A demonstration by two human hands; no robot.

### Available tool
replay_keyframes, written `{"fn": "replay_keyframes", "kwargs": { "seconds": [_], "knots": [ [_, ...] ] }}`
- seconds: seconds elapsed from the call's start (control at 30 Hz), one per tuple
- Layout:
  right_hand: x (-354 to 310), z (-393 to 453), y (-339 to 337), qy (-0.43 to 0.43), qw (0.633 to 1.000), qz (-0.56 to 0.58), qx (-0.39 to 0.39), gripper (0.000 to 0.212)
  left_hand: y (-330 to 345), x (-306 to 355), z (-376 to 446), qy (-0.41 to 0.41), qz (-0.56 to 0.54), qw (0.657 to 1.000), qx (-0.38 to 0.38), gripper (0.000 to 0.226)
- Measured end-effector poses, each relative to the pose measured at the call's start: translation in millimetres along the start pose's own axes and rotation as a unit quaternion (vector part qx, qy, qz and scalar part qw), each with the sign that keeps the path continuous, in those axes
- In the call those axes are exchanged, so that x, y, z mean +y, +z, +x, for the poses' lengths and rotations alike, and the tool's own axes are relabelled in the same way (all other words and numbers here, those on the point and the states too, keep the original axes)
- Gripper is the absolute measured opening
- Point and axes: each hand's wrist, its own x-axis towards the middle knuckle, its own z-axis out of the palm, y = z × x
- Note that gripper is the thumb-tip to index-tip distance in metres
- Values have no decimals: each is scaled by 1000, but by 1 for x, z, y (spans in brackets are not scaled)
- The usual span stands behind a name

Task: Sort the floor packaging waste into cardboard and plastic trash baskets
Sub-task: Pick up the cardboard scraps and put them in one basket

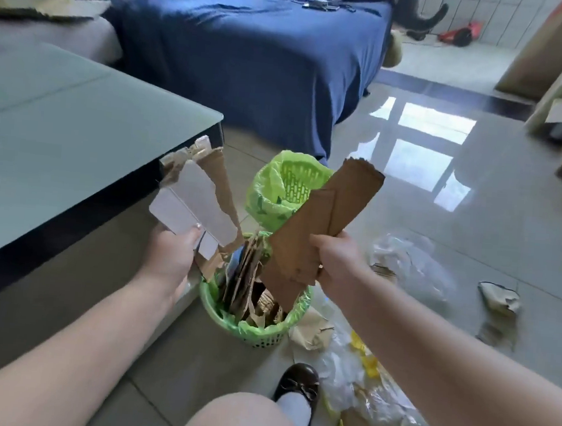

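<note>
Below the hands, crumpled clear plastic wrap (354, 365) and torn paper scraps lie on the floor beside a black shoe (297, 382). The left hand (172, 254) grasps white-faced torn cardboard (192, 205); the right hand (338, 260) grasps a long brown cardboard strip (319, 229). Two green baskets: the near basket (262, 335), under both hands, is crammed with brown cardboard; the far basket (288, 188) stands just beyond. A tabletop (76, 133) edge hems the left; open glossy floor spreads right.

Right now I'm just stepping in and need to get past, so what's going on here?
A person is sorting waste. The left hand grips white-faced cardboard pieces, the right hand a long brown cardboard strip, both above the cardboard-stuffed green basket. A second, green-lined basket stands behind; clear plastic wrap lies on the floor.
</note>
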Motion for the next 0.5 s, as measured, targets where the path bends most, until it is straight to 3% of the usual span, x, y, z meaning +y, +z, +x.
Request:
{"fn": "replay_keyframes", "kwargs": {
  "seconds": [0.1,0.2,0.4,0.5],
  "knots": [
    [23,14,24,2,999,-14,50,18,1,-7,5,61,34,997,34,32],
    [36,26,39,10,996,-21,84,24,3,-17,15,65,67,995,30,26],
    [70,46,60,32,995,-31,92,23,10,-61,38,-81,56,995,0,16],
    [89,50,63,28,994,-68,75,22,15,-82,39,-83,80,993,-3,19]
  ]
}}
